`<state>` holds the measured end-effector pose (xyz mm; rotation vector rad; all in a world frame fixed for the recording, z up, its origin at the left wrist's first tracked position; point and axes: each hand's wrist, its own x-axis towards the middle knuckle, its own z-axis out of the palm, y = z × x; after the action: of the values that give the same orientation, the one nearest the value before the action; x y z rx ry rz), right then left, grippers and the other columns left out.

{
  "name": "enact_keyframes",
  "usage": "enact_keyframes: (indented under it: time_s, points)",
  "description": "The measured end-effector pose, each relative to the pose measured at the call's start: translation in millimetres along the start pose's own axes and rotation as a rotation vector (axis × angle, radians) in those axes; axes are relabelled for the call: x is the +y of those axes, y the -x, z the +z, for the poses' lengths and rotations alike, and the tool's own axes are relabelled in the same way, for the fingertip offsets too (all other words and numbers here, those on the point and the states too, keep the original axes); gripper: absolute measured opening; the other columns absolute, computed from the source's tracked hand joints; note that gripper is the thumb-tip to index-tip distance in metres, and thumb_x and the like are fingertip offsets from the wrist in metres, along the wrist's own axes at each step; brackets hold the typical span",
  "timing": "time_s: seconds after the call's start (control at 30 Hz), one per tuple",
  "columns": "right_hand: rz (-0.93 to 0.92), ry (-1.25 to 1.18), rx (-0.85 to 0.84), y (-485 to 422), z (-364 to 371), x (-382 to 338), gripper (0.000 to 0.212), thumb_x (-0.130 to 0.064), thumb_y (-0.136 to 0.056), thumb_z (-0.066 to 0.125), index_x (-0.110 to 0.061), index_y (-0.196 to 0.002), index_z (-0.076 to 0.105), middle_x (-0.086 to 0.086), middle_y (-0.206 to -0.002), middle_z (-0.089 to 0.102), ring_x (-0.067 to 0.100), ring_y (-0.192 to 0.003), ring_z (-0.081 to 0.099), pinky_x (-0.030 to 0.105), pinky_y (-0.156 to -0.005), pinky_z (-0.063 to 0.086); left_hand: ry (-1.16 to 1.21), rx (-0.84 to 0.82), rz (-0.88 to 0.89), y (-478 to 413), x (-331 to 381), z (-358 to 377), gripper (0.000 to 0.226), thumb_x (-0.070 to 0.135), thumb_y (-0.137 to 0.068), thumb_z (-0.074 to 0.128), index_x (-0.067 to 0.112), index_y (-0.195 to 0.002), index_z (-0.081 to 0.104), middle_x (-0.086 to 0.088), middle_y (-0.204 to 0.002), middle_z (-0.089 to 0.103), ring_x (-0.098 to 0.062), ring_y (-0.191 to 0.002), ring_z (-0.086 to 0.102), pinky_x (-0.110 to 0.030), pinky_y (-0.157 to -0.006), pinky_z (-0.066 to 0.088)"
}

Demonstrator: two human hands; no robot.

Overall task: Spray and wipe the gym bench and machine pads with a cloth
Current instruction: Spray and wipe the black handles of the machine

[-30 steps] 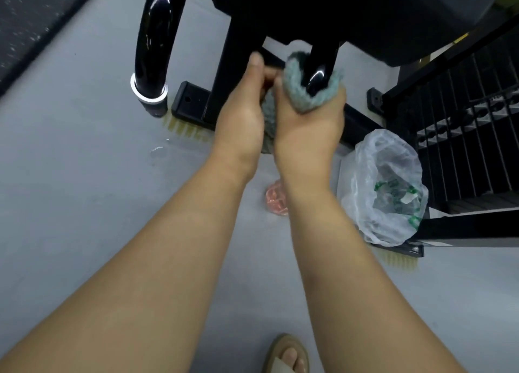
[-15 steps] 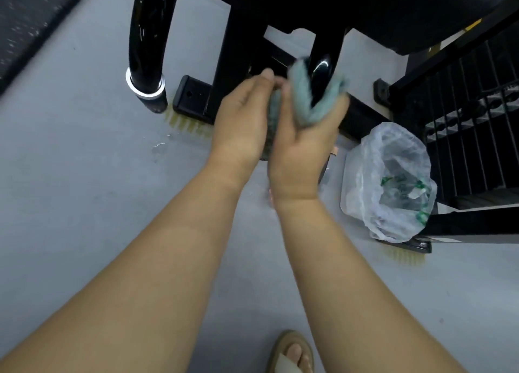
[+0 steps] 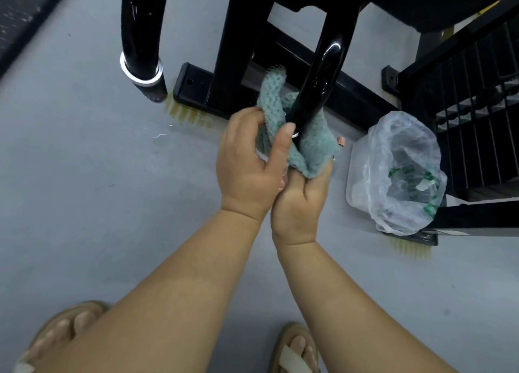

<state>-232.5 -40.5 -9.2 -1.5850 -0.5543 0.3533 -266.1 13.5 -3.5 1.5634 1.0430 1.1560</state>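
centre frame | both forearms extended side by side | teal cloth (image 3: 314,146) wrapped round lower end of glossy black machine bar (image 3: 327,64) | cloth pinched by left hand (image 3: 244,165) | cupped and gripped from below by right hand (image 3: 300,204)

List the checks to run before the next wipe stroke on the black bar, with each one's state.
1. Cloth wrapped round bar: ok, it folds up both sides of the lower end.
2. Left hand grips cloth: ok, thumb pressed on it.
3. Right hand holds cloth from below: ok.
4. Cloth damp with spray: cannot tell.
5. Upper bar already wiped: cannot tell; it looks glossy.
6. Bag apart from hands: ok, it sits to the right.
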Motion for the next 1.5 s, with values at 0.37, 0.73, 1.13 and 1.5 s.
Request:
enact_keyframes:
  time_s: [0.37, 0.73, 1.13, 1.5]
  points:
    - [0.367, -0.458, -0.074, -34, 19, -17, 0.055, -0.042, -0.098, 0.031, -0.008, -0.141, 0.039, 0.008, -0.143, 0.045, 0.018, -0.133, 0.041, 0.038, -0.115, 0.027, 0.622, -0.096, -0.586, -15, 22, 10, 0.03, 0.02, -0.1, 0.038, 0.012, -0.114, 0.063, 0.002, -0.109, 0.068, -0.004, -0.104, 0.061, -0.019, -0.093, 0.047]
    - [0.609, -0.424, -0.118, -74, 24, -14, 0.043, -0.041, -0.102, 0.026, -0.015, -0.093, 0.059, -0.007, -0.069, 0.068, 0.004, -0.068, 0.065, 0.022, -0.074, 0.048, 0.664, -0.424, -0.756, -35, -9, 16, 0.054, 0.044, -0.101, 0.017, 0.02, -0.111, 0.064, -0.004, -0.119, 0.066, -0.012, -0.117, 0.057, -0.034, -0.109, 0.035]
    - [0.429, -0.379, -0.164, -64, 6, -22, 0.023, -0.006, -0.096, 0.047, -0.004, -0.118, 0.055, 0.001, -0.096, 0.064, 0.01, -0.093, 0.063, 0.021, -0.084, 0.05, 0.689, -0.244, -0.601, -23, 18, 12, 0.046, 0.033, -0.102, 0.029, 0.025, -0.085, 0.071, 0.003, -0.094, 0.071, -0.01, -0.101, 0.063, -0.028, -0.094, 0.046]
    - [0.827, -0.503, -0.087, -82, 27, 8, 0.028, -0.024, -0.101, 0.042, -0.007, -0.098, 0.063, 0.005, -0.083, 0.07, 0.02, -0.094, 0.064, 0.034, -0.094, 0.049, 0.745, -0.317, -0.829, -13, -93, 56, 0.045, 0.052, -0.094, 0.038, 0.021, -0.106, 0.069, 0.0, -0.109, 0.07, 0.0, -0.102, 0.063, -0.034, -0.102, 0.042]
